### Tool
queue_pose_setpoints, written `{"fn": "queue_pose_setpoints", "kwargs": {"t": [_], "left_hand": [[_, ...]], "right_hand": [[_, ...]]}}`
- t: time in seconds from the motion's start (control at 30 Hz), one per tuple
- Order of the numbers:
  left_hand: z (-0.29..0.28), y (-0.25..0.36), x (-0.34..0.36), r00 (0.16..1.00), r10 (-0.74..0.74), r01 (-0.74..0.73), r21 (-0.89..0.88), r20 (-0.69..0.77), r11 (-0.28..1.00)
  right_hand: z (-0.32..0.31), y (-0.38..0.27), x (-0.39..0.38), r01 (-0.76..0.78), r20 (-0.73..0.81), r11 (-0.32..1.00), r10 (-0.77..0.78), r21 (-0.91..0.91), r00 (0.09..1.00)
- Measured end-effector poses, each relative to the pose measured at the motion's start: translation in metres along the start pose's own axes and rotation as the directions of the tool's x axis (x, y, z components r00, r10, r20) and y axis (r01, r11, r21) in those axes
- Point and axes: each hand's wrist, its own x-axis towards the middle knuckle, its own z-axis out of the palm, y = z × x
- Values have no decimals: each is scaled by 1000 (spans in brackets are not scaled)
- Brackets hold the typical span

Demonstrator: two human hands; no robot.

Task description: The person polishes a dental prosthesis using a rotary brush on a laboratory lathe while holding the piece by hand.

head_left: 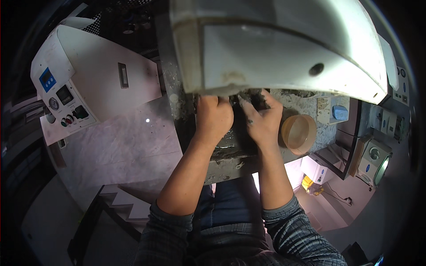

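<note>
Both bare forearms reach forward to the dark, wet work surface [227, 141] below a large white machine hood [266, 57]. My left hand [214, 116] is closed like a fist near the hood's lower edge; whatever its fingers grip is hidden. Close beside it, my right hand [265, 120] curls its thumb and fingers around a dark, wet mass [256, 98] whose kind cannot be made out. Dark slurry coats the fingertips of the right hand. To the right of that hand stands a translucent amber bowl [299, 134].
A blue block [340, 112] lies on a pale tray at the right. On the left stands a white cabinet machine [104, 73] with a gauge and buttons, beside a grey tabletop [120, 142]. The low hood overhangs my hands. Another white device [375, 162] sits far right.
</note>
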Motion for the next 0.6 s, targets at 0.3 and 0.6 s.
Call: {"fn": "queue_pose_setpoints", "kwargs": {"t": [0.3, 0.6], "left_hand": [[-18, -12, -20, 991, -118, 120, -30, 65, 992], [-17, -17, -19, 998, -62, 65, -180, 19, 981]], "right_hand": [[-14, -15, -17, 221, 357, 659, 78, -719, 931], [-21, -27, -44, 0, 446, 830, 301, -558, 843]]}}
